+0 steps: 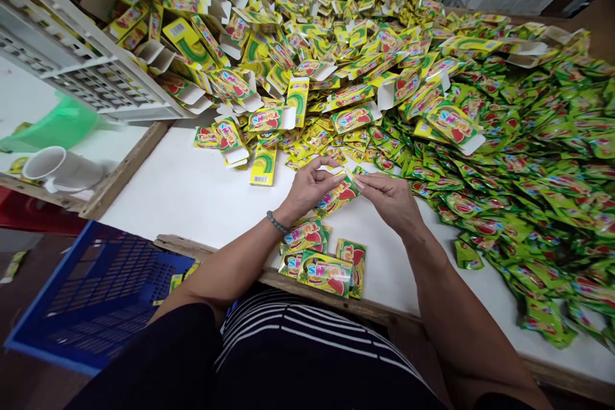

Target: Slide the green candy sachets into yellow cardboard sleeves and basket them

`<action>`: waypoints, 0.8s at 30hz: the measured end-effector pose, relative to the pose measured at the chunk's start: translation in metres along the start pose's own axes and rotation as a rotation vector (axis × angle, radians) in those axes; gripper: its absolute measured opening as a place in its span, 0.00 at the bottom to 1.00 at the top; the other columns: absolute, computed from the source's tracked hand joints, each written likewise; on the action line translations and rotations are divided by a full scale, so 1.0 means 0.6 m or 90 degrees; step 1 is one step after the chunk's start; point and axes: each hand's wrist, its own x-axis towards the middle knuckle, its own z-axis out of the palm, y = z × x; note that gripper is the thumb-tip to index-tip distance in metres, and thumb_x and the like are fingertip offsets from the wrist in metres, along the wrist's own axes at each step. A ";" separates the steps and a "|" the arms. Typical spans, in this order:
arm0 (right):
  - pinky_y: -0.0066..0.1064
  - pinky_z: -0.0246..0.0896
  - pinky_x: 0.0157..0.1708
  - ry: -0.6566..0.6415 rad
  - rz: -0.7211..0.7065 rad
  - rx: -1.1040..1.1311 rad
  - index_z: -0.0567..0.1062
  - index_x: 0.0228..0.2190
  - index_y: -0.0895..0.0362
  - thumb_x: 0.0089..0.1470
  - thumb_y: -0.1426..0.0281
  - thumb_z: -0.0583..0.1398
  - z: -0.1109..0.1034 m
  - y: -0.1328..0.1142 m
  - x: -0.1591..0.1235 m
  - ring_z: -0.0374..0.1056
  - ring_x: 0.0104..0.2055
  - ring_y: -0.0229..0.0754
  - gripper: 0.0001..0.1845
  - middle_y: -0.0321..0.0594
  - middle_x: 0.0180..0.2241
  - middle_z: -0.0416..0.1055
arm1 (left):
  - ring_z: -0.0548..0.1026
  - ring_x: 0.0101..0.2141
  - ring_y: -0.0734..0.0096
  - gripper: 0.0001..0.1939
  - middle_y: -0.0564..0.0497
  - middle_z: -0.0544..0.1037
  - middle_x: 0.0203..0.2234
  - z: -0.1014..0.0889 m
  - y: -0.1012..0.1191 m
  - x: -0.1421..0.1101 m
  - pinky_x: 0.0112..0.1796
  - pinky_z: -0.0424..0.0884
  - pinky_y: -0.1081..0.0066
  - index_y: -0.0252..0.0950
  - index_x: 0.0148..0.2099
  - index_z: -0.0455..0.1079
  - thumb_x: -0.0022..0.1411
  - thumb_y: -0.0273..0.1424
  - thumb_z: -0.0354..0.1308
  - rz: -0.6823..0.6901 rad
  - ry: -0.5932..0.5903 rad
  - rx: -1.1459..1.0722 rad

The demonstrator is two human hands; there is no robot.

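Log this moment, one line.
left hand: holding yellow-green cardboard box | right hand: at box's far end | right side: heaped glossy green sachets

Boxes fill the crate at the surface's far-left corner and spread along the far edge. Sachets cover the right side. Near the middle of the near edge lies a box cluster; just behind it, a held box is between left hand and right hand. Below the near-left corner sits a basket; beyond the left edge, a mug.
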 end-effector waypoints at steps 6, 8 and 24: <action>0.39 0.70 0.34 0.007 0.011 -0.011 0.85 0.33 0.49 0.50 0.62 0.65 0.005 -0.007 -0.004 0.75 0.31 0.45 0.09 0.35 0.32 0.82 | 0.55 0.16 0.84 0.27 0.62 0.68 0.16 -0.006 0.005 0.003 0.21 0.48 0.76 0.34 0.43 0.69 0.47 0.45 0.72 0.017 -0.064 0.013; 0.38 0.70 0.33 0.010 -0.025 -0.047 0.85 0.32 0.49 0.52 0.63 0.63 0.010 -0.011 -0.007 0.74 0.31 0.45 0.09 0.36 0.31 0.81 | 0.55 0.16 0.84 0.26 0.62 0.68 0.16 -0.007 0.002 0.003 0.21 0.49 0.75 0.34 0.42 0.70 0.47 0.45 0.72 0.023 -0.046 0.010; 0.38 0.69 0.33 -0.006 -0.003 0.041 0.84 0.29 0.48 0.47 0.63 0.68 -0.007 -0.019 0.003 0.74 0.32 0.44 0.05 0.35 0.29 0.80 | 0.69 0.23 0.80 0.21 0.54 0.76 0.23 -0.006 -0.001 -0.003 0.26 0.63 0.75 0.34 0.43 0.76 0.52 0.42 0.70 0.035 -0.124 0.012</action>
